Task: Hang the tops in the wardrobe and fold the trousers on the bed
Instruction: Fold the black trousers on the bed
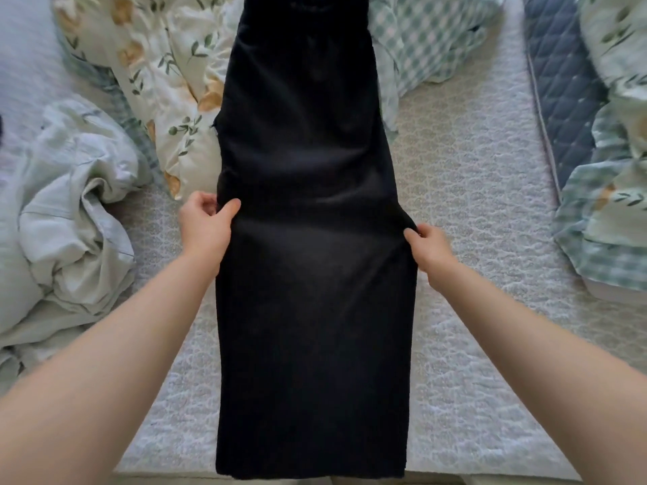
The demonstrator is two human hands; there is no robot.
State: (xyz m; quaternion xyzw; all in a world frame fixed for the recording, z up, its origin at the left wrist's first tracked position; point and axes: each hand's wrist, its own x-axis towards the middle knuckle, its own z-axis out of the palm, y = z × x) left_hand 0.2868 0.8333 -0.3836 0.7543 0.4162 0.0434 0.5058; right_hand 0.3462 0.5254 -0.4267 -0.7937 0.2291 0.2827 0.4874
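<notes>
Black trousers (315,274) lie flat and lengthwise, with the quilted mattress (472,204) directly beneath them. The hems are at the near end and the elasticated waistband at the far end, which runs up over the bedding. Only one broad column of cloth shows, so the legs look to be laid one on the other: lengthwise fold judged done, though the layers cannot be counted in this dark fabric. The left hand (206,227) pinches the trousers' left edge at about mid-length, thumb on top and fingers curled at the edge. The right hand (430,246) grasps the right edge at nearly the same level, fingers curled round the cloth. A shallow crease crosses the trousers between the two hands. Judgement: the crosswise fold is being set up and is not yet made, so the trousers are perhaps half folded. A floral duvet (168,82) is bunched against the trousers' far-left side, and checked bedding (420,36) sits at their far right. A crumpled pale green cloth (70,211) lies well to the left of the trousers; garment or bedding, cannot tell. A navy quilted panel (560,82) lies well to the right. No wardrobe, hanger or recognisable top is in view, so the state of the hanging part is unknown. No other trousers are visible.
</notes>
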